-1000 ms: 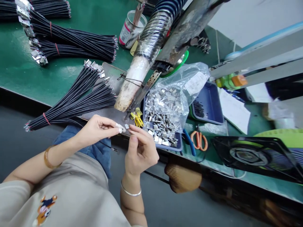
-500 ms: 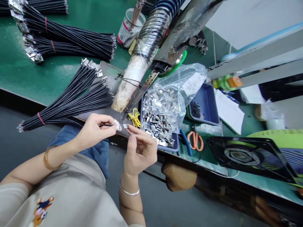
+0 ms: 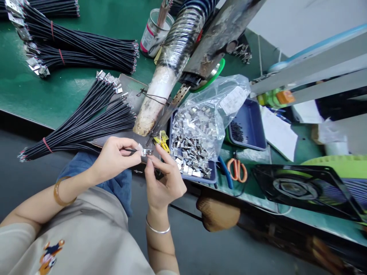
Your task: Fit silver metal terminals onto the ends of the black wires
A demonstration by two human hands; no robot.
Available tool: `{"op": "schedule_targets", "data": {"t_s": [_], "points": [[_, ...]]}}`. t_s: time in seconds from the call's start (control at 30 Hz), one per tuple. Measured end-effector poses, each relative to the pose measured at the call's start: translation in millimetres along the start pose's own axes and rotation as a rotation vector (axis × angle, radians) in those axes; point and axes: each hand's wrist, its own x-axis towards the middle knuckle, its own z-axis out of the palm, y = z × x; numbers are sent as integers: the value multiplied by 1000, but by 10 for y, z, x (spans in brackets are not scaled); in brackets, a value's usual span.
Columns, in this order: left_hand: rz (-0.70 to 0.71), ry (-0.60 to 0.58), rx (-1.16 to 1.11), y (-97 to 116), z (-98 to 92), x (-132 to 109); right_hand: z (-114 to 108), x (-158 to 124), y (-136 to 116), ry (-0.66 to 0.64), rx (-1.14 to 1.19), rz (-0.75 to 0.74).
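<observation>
My left hand (image 3: 119, 158) is closed, with thumb and forefinger pinching a thin black cable (image 3: 130, 151) near its end. At that end, past my fingertips, sits a small silver metal connector (image 3: 148, 152) that looks like a USB plug, with something white beside it. Just right of the plug is my right hand (image 3: 164, 173), its fingers spread apart and nothing visible between them. Its thumb and forefinger tips lie close to the plug; whether they touch it I cannot tell. A bundle of black cables (image 3: 94, 128) lies left of my hands, tied with a red band.
A thick hose nozzle (image 3: 147, 118) and a soldering-iron-like rod (image 3: 169, 114) slant down over the bench. Right of them are a tray of metal shells (image 3: 190, 152), a plastic bag (image 3: 229, 91), orange-handled scissors (image 3: 237, 170), a blue tray (image 3: 254, 130) and a black fan (image 3: 295, 187).
The small metal piece at my right fingertips is now on the end of the cable in my left hand. My right fingers have spread apart; my left hand has barely moved.
</observation>
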Motion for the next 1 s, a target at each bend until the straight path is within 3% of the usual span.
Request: {"op": "schedule_targets", "data": {"t_s": [0.33,0.8,1.0], "points": [[90,103,228,40,30,0,28,67,5,-49,-21,104],[38,50,271,105,8,10,16,149,-17,-42,-43,56],[89,63,329,105,0,8,21,183,-36,-25,-64,16]]}}
